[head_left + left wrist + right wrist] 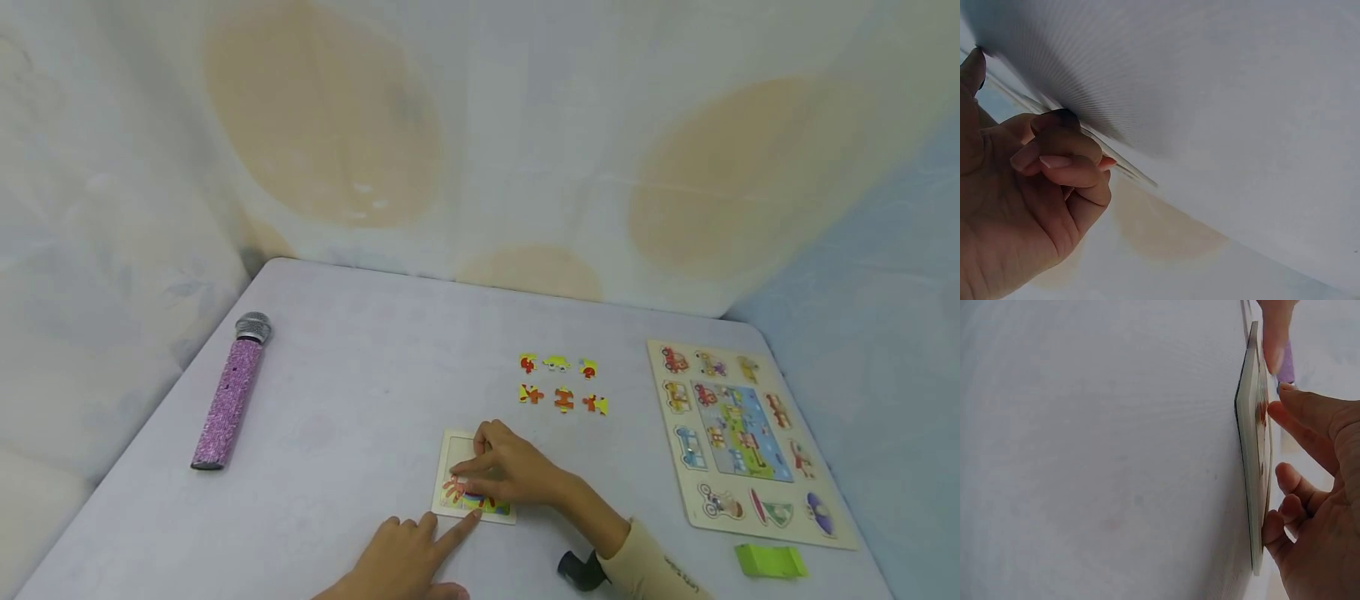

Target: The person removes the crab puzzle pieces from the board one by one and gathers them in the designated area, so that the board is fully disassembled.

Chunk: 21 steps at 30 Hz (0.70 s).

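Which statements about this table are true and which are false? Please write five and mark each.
1. Six loose puzzle pieces lie in two rows. True.
2. The microphone stands upright. False: it lies on the table.
3. The right hand is over the small puzzle board. True.
4. The green block rests on the large puzzle board. False: it lies beside it.
5. The left hand grips the microphone. False: it is by the small puzzle board's near edge.
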### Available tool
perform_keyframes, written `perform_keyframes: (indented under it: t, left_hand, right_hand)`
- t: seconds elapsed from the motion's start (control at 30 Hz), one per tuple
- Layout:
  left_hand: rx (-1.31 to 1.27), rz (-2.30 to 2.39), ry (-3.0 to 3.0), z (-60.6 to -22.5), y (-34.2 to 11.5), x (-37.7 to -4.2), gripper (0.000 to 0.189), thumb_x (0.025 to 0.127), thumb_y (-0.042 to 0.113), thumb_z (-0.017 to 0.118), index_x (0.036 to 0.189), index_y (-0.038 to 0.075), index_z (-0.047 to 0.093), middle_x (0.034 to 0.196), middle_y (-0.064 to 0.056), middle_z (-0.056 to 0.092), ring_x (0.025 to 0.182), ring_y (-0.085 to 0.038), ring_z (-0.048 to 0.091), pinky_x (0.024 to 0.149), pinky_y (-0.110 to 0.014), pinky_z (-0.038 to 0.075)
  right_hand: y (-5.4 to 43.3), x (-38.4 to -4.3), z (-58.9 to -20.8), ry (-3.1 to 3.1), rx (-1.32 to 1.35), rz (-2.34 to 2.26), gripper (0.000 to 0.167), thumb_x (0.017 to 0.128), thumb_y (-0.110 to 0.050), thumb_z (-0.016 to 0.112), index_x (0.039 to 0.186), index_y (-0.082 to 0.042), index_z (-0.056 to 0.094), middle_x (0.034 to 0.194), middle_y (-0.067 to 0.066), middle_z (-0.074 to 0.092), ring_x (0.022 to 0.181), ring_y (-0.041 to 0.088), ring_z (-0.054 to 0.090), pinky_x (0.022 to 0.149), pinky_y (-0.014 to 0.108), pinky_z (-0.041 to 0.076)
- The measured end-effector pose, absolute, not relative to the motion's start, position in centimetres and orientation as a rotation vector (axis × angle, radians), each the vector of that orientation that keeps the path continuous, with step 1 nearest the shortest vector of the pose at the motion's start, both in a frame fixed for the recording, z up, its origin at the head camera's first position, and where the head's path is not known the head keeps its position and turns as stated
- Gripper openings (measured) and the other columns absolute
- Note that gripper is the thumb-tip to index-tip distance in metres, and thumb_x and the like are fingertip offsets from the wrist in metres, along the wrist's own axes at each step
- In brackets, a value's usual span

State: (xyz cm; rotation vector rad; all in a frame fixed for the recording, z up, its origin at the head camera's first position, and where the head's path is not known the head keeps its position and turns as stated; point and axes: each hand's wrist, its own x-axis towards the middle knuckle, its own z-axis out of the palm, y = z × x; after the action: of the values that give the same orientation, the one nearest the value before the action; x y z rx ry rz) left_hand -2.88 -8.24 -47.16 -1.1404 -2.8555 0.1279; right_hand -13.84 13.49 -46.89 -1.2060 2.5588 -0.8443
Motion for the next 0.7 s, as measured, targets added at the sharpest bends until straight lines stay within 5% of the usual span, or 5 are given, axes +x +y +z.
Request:
perform_keyframes:
  t: [0.7]
  left_hand:
    - [-1.119, 0.057, -2.947, -47.06, -8.1, -3.45, 0.083, 0.082, 0.081, 0.044, 0.149, 0.032, 0.044, 0.063, 0.005, 0.042, 0.048, -0.009, 0.028, 0.048, -0.024, 0.022]
  right_hand:
    - [13.61, -13.83, -47.4, 2.487, -1.131, -1.028, 0.025, 0.087, -0.013, 0.071, 0.11, -0.02, 0.078, 0.09, -0.006, 0.04, 0.086, 0.004, 0.039, 0.072, 0.016, 0.035]
